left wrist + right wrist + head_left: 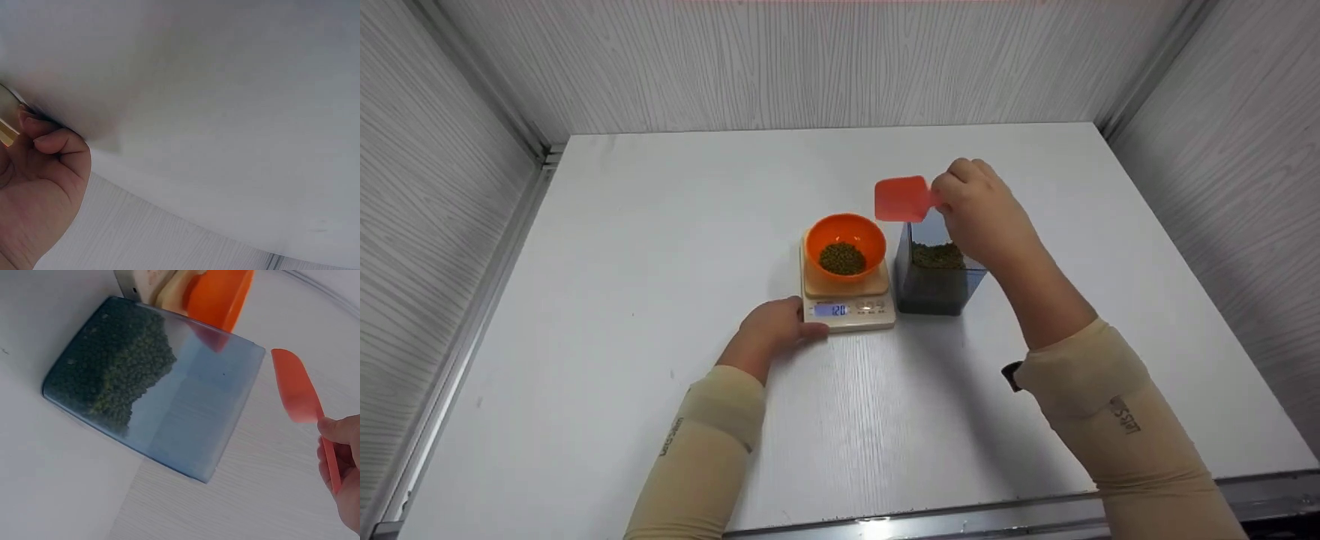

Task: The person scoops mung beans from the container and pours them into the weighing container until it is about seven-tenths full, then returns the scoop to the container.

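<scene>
A cream kitchen scale [851,319] with a lit display stands mid-table, bearing an orange bowl [866,232] with small green beans [842,259] in its bottom. At the scale's front left corner my left hand [772,326] holds on, thumb along the front edge and fingers at the left side. My right hand [982,210] grips the handle of a red scoop [901,199], raised near the top of a clear bluish container [930,289]. No beans show on the scoop. More green beans [124,363] fill the lower part of that container, which stands just right of the scale.
The white table [660,225] has a metal front edge [900,525]. Grey wood-grain panels rise at the back [825,67], the left [442,187] and the right [1230,172]. A beige sleeve covers each forearm.
</scene>
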### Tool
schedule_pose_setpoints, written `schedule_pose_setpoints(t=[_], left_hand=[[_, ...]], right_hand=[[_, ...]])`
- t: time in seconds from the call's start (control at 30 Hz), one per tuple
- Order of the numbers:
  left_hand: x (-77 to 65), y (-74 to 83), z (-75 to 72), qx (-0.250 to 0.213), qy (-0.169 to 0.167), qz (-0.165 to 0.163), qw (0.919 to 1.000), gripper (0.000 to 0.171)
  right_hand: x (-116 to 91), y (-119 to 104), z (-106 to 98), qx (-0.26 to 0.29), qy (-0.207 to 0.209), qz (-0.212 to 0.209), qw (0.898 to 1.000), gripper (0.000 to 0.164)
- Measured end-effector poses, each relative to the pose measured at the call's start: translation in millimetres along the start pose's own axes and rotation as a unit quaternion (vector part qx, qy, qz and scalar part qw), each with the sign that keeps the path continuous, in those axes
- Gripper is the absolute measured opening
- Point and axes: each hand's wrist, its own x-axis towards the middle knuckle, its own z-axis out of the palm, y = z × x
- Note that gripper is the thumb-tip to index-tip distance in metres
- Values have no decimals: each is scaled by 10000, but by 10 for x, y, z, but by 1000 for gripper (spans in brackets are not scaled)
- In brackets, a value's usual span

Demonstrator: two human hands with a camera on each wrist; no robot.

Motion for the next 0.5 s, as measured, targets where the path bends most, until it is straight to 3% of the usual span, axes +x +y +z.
schedule_pose_setpoints(t=[0.13, 0.3, 0.4, 0.5], left_hand=[[-4, -4, -2, 22, 30, 30, 10000, 57], [-2, -16, -1, 63, 56, 28, 10000, 60], [1, -20, 4, 34, 46, 15, 10000, 60], [3, -20, 8, -11, 40, -4, 10000, 59]], right_hand=[[6, 66, -158, 32, -182, 541, 9984, 17], [21, 111, -251, -428, -1116, 1006, 9877, 20], [17, 102, -212, -838, -1639, 905, 9787, 24], [3, 55, -128, -1440, -2005, 549, 9675, 28]])
